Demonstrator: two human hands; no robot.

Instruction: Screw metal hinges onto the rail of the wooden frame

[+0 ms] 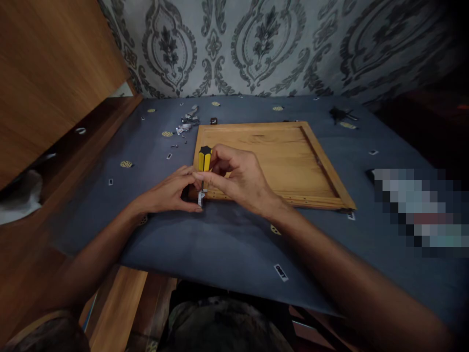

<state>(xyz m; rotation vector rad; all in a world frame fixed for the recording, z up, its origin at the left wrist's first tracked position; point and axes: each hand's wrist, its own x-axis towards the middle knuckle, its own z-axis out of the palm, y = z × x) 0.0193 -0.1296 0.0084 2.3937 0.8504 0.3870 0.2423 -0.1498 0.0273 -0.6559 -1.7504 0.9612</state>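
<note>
Right hand (240,176) clamped on screwdriver (204,159), left hand (168,191) gripping hinge (201,197), I judge screwdriving under way, next needing steady, upright turning.

Bare hands (240,177), bare forearms (315,239), dark mottled clothing (227,325)

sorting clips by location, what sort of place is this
Probably a room in a home, serving as a makeshift work area: there's a damask-patterned backdrop, a printed blue tabletop cover and a yellow-and-black screwdriver.
</note>
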